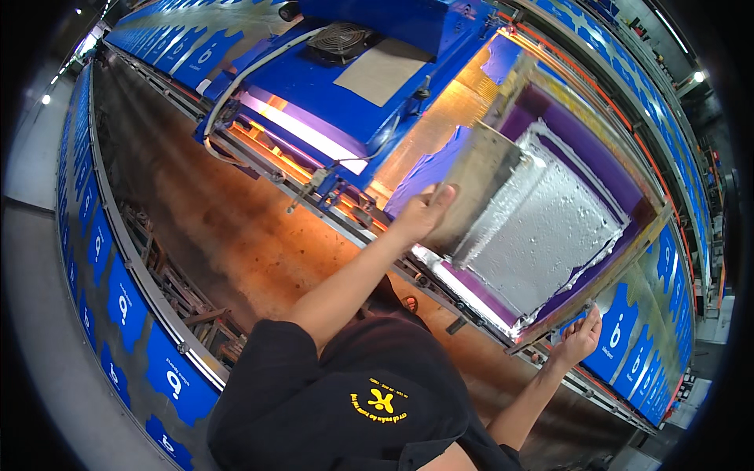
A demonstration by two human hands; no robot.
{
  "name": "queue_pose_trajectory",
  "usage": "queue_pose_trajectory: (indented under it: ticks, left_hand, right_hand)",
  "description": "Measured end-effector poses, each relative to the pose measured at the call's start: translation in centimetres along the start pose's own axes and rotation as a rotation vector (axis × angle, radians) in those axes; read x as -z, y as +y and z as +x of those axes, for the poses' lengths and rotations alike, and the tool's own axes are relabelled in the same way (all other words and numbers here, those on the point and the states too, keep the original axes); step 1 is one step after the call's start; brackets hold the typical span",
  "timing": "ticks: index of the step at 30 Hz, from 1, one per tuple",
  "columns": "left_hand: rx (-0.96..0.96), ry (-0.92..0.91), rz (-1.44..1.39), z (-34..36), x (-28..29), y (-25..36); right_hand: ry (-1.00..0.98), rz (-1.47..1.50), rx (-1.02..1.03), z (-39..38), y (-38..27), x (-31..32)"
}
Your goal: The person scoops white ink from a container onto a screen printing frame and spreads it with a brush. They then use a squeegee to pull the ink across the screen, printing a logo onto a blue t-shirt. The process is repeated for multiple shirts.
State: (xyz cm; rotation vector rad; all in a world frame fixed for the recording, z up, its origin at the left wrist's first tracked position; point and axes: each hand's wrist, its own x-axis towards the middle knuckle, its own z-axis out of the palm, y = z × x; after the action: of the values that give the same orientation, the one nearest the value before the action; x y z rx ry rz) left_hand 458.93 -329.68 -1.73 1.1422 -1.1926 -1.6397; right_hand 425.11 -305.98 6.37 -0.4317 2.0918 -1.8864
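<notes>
My left hand [428, 212] is closed round the near side of a wide, flat squeegee [483, 177], thumb on top. The squeegee leans over a screen printing frame [656, 228], its lower edge in the thick silvery-white ink [550, 235]. Purple mesh [640, 208] borders the ink inside the frame. At the frame's near right edge my right hand [581, 337] has its fingers curled on the rim; the exact grip is small in view. Beneath the tilted frame, a blue-violet cut fabric piece [430, 169] lies on the lit table.
A blue heater machine [345, 86] with a fan and glowing lamps straddles the table left of the frame. Blue printed fabric pieces [616, 330] lie along this table, and more [177, 377] along the table at left. A brown floor aisle [228, 228] runs between them.
</notes>
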Motion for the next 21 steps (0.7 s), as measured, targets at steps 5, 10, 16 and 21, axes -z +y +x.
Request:
queue_pose_trajectory:
  ticks: [5, 10, 16, 21]
  left_hand:
    - [0.198, 0.084, -0.199, -2.8, 11.2, 4.7]
    - [0.093, 0.319, -0.264, -3.1, 18.7, 6.7]
    - [0.156, 0.255, -0.428, -2.6, 26.0, 10.2]
    - [0.157, -0.102, -0.505, -1.1, 25.5, 12.4]
  right_hand:
    - [-0.119, 0.105, 0.033, -6.6, -4.0, -6.9]
    - [-0.248, 0.079, 0.100, -13.7, -5.3, -14.8]
    - [-0.097, 0.032, -0.001, -18.3, -5.9, -21.6]
    - [-0.038, 0.049, 0.075, -16.7, -5.5, -19.7]
